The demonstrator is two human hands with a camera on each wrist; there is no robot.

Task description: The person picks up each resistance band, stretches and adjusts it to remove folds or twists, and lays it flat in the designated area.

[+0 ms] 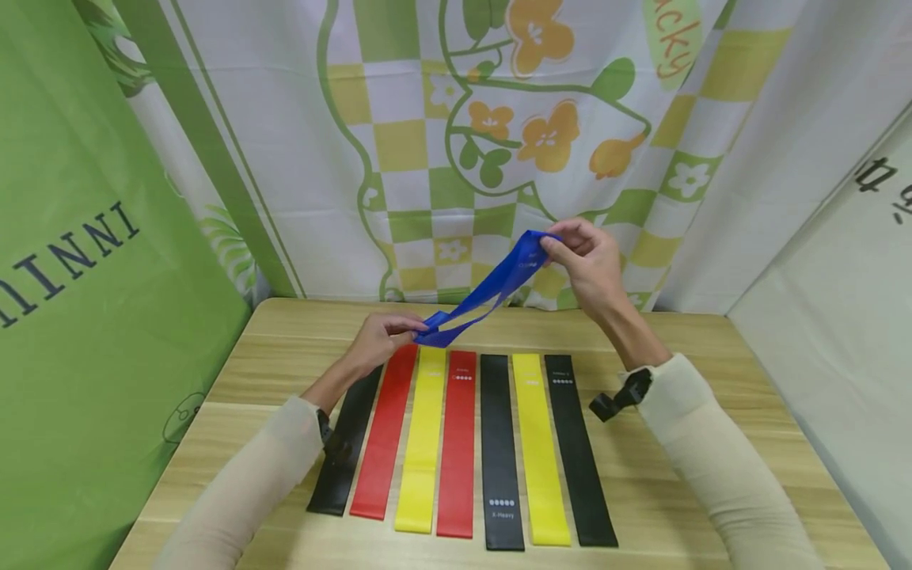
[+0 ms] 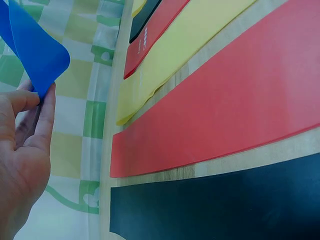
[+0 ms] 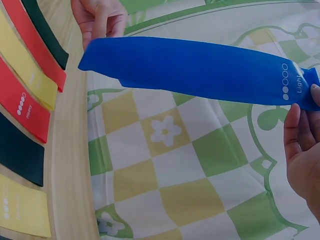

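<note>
A blue resistance loop band (image 1: 492, 286), printed "Light" in the right wrist view, hangs in the air between both hands, slanting up to the right. At its lower end my left hand (image 1: 379, 342) pinches it between thumb and fingers. My right hand (image 1: 587, 261) pinches the raised end. Below, on the table, flat bands lie side by side: a black band (image 1: 345, 443), a red band (image 1: 385, 435), a yellow band (image 1: 422, 443), another red band (image 1: 457, 451), a black "X-Heavy" band (image 1: 502, 451), another yellow band (image 1: 541, 451) and a black band (image 1: 580, 451) at the right.
The wooden table (image 1: 684, 491) reaches back to a patterned curtain (image 1: 406, 158). A green cloth (image 1: 93, 332) hangs at the left and a white cloth (image 1: 841, 277) at the right. A dark wrist strap (image 1: 623, 396) is on the right wrist.
</note>
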